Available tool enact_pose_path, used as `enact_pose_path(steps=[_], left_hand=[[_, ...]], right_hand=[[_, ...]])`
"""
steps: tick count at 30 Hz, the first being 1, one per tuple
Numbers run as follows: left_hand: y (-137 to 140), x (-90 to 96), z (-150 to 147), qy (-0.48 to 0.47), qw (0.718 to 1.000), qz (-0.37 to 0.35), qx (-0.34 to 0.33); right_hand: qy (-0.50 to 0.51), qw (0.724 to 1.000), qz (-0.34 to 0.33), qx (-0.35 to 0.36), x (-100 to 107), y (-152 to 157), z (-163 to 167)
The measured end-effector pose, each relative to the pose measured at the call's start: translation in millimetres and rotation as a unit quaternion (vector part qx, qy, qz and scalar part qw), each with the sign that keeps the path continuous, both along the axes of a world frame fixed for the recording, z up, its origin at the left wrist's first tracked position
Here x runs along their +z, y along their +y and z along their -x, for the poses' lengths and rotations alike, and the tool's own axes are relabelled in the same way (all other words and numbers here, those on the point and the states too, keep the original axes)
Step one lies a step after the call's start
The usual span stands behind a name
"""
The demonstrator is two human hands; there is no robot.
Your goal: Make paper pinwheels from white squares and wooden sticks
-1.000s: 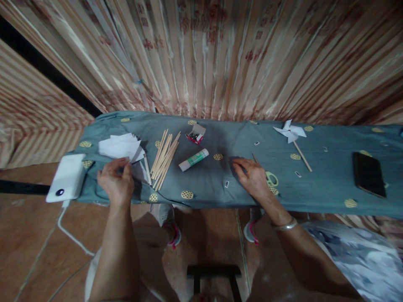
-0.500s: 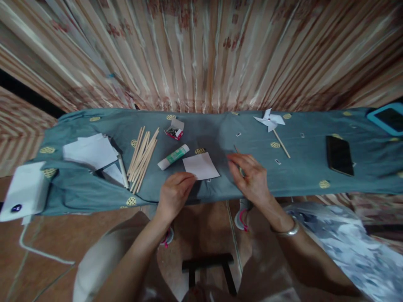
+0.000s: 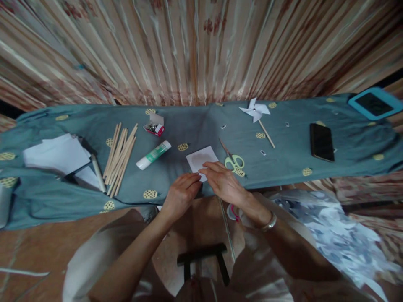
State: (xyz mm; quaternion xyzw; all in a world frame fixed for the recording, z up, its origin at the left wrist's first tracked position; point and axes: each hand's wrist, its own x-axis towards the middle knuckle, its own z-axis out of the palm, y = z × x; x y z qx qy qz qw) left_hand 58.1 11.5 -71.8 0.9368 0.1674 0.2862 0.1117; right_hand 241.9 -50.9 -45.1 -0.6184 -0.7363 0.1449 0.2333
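Observation:
A small square of white paper (image 3: 200, 158) lies near the table's front edge. At its near corner my left hand (image 3: 183, 193) is closed, with finger and thumb pinching the paper. My right hand (image 3: 223, 182) reaches over the paper's right side, fingers stretched out and touching it close to my left fingertips. Its thumb is partly hidden. Just beyond my right hand lies a pair of scissors (image 3: 231, 158) with yellow-green handles, blades pointing away. A glue stick (image 3: 153, 155) with a green label rests left of the paper.
Wooden sticks (image 3: 121, 161), a stack of white paper (image 3: 58, 155) and a pen-like white stick (image 3: 98, 173) lie leftward. Behind the glue is a small open red box (image 3: 154, 128) of metal pins. A paper pinwheel (image 3: 255, 110), phone (image 3: 321, 141) and blue-framed device (image 3: 375, 103) lie rightward.
My right hand has let go of the scissors, which now lie on the cloth, and has moved left onto the paper. My left hand stays at the paper's near corner. The view has shifted right.

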Motion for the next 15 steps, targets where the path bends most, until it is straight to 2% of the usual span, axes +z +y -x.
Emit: enact_pose_path(steps=[3,7,15], left_hand=[[-1.3,0.1,7.6,-0.010,1.000,0.026,0.003],[7.6,3.0,13.7,-0.009,0.994,0.095,0.046],[30.4,-3.6,11.8,0.077,0.988,0.120,0.064]], right_hand=[[-0.028,1.000,0.012,0.005,0.3,-1.0,3.5],[-0.054,0.998,0.024,0.008,1.7,-3.1,8.0],[-0.119,0.992,0.036,0.001,0.0,-5.6,19.8]])
